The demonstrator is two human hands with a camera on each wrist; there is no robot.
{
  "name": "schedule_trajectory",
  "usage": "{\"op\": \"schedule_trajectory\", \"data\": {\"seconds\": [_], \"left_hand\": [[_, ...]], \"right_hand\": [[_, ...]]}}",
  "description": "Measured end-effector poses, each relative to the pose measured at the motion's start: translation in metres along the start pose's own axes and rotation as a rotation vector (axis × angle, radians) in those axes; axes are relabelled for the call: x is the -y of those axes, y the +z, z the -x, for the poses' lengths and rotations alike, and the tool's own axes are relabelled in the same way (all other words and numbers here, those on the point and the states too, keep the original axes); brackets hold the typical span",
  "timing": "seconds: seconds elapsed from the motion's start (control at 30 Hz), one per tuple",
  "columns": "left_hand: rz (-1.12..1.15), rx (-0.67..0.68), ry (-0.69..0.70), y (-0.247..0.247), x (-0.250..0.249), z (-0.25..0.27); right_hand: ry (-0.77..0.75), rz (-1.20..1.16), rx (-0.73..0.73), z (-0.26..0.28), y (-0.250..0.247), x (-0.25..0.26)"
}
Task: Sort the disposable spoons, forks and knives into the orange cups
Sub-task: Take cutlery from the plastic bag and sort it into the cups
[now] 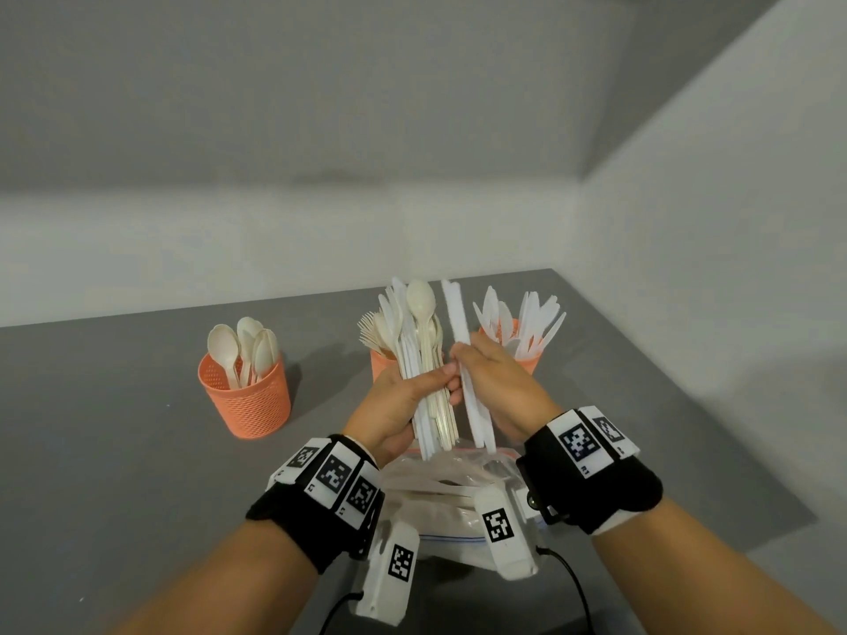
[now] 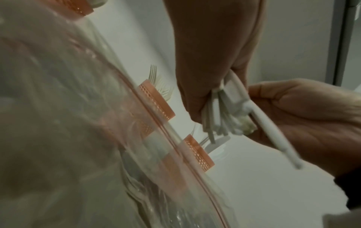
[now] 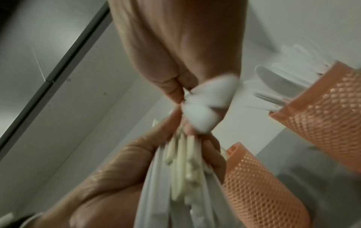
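Two hands raised, left hand (image 1: pixel 394 405) gripping cutlery bundle (image 1: pixel 424 355), right hand (image 1: pixel 497 382) pinching apparently a knife (image 1: pixel 463 341).

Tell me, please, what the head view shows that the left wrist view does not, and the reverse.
Only the head view shows the spoon cup standing apart on the left, and the spoon bowls topping the bundle.

Only the left wrist view shows the clear zip bag close up, and the handle ends beneath the left hand.

Both show the right hand pinching a white knife, and the fork cup.
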State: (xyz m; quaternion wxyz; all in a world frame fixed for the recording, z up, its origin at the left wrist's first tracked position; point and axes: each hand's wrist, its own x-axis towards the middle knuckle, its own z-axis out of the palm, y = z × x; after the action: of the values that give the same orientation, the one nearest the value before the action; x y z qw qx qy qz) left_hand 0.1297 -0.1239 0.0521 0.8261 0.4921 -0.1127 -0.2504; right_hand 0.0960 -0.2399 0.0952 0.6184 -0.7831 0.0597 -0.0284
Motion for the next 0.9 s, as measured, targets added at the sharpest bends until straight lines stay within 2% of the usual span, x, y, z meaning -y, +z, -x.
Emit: {"op": "schedule_trajectory", "data": {"seconds": [0.1,0.2,0.33,0.57,0.77,0.9], "left_hand": [[-0.036,-0.094,-0.001,0.0,-0.001,-0.002],[-0.124,-0.1,0.033,0.004,0.0,-0.003],[-0.127,-0.083,0.07,0.006,0.0,0.002],[-0.163,-0.027,0.105,0.003,-0.012,0.009],[0.211,-0.068,-0.008,-0.002,-0.009,0.008],[0.188,-0.052,-0.026,0.0,-0.009,0.01]], "right_hand": [[-0.182,0.114,-0.086,0.0,-0.001,0.006],[-0.31,0.217,-0.102,-0.002,0.005,0.008],[-0.268,0.248,-0.098,-0.006,0.014,0.0],[-0.235,0.143,-0.018,-0.006,0.02,0.002],[-0.2,0.158,-0.02,-0.008,0.026,0.002],[-0.156,0.157,-0.003,-0.01,0.028,0.001]]}}
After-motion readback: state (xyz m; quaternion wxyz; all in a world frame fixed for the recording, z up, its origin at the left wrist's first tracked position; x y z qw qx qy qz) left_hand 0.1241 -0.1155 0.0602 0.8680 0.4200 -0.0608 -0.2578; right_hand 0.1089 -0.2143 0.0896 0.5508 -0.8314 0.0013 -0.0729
